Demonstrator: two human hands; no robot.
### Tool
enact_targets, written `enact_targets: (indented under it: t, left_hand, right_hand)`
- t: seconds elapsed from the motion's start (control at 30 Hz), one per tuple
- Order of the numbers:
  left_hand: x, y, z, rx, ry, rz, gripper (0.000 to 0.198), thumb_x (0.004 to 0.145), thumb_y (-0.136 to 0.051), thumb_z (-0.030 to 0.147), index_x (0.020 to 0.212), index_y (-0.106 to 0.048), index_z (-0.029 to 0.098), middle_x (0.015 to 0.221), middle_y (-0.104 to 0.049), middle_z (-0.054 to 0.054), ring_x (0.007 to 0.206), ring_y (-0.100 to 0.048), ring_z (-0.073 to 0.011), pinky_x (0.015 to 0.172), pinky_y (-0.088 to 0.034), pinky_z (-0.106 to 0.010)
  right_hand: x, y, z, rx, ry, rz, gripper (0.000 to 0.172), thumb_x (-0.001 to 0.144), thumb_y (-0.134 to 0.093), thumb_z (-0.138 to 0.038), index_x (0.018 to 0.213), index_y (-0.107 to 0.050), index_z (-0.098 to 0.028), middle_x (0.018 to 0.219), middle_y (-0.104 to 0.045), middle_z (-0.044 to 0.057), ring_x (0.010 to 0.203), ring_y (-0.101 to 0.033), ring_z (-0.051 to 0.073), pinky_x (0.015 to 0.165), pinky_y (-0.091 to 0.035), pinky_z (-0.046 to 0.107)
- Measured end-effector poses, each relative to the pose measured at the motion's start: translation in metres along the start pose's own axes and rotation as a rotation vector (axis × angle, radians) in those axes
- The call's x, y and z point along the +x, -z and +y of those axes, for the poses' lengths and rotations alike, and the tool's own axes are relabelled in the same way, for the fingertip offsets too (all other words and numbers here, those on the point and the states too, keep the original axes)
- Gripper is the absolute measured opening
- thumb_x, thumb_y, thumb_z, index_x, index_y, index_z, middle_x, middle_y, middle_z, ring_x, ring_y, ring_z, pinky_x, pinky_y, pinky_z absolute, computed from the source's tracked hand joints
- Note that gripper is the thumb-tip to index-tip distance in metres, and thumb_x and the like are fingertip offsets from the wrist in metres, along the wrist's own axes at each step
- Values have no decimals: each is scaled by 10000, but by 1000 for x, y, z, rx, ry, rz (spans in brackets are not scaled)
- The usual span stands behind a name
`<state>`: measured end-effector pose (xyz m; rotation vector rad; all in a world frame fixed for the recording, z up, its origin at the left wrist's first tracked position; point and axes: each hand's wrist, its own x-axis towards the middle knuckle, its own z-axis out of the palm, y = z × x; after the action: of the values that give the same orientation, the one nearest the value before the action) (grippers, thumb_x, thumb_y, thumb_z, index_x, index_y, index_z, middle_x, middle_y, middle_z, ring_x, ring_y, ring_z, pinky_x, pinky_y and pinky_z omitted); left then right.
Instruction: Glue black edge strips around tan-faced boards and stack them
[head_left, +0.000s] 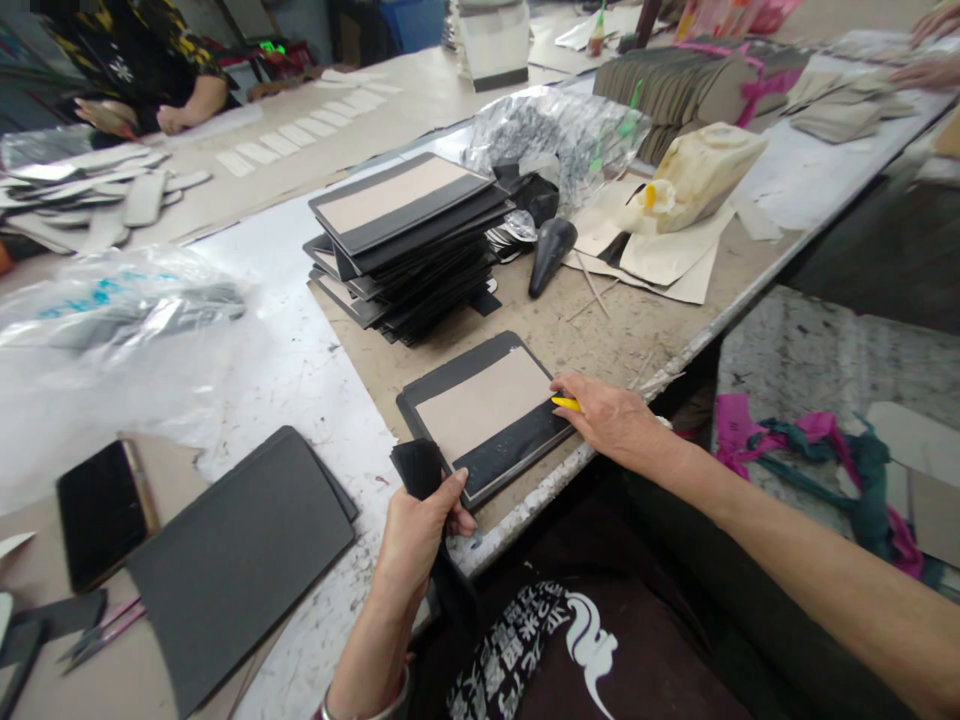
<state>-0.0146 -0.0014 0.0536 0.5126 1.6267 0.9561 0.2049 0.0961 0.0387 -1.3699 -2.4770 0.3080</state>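
Note:
A black rectangular panel with a beige centre strip [480,400] lies on the brown board near the table's front edge. My left hand [431,520] is closed round a bundle of thin black strips [417,466], its fingers at the panel's near left corner. At the panel's right edge, my right hand [604,415] is closed on a yellow-tipped tool [567,403], most of it hidden in the palm. Behind the panel rises a stack of similar black and beige panels [405,205].
Plain dark sheets [247,560], a phone [103,512] and scissors [101,635] lie at left. Back right are a black cone [552,256], a stained plastic container [705,175] and bundled grey pieces [675,90]. Another person's hands [180,118] show at the far left.

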Motion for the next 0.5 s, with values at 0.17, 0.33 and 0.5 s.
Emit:
enact_targets:
  t: [0.17,0.33,0.5]
  left_hand:
    - [0,2,-1,1,-9,-20,338,573,-716,410,579,-493,155,381,-551,-15,347,-492,-113,405,-411,-207]
    - [-1,1,0,32,-10,-12,295,588,-690,388,607,-515,152,376,-556,-19,339,-478,-110,397,-387,-199]
    - [0,-4,2,103,-10,35,392,622,-646,462,444,-450,173,322,-507,-37,295,-421,-94,364,-342,-206]
  right_hand:
    - [0,-2,2,-24,-1,7,207,849,-529,-207,1051,-506,-168,1014,-632,76,922,-605,205,783,-472,300]
    - [0,-3,3,-37,17,14,186,849,-522,-205,1030,-513,-168,982,-634,79,896,-611,208,769,-481,306]
    - [1,-2,2,-33,38,26,178,850,-505,-188,1027,-507,-167,993,-637,82,895,-613,209,774,-483,313]
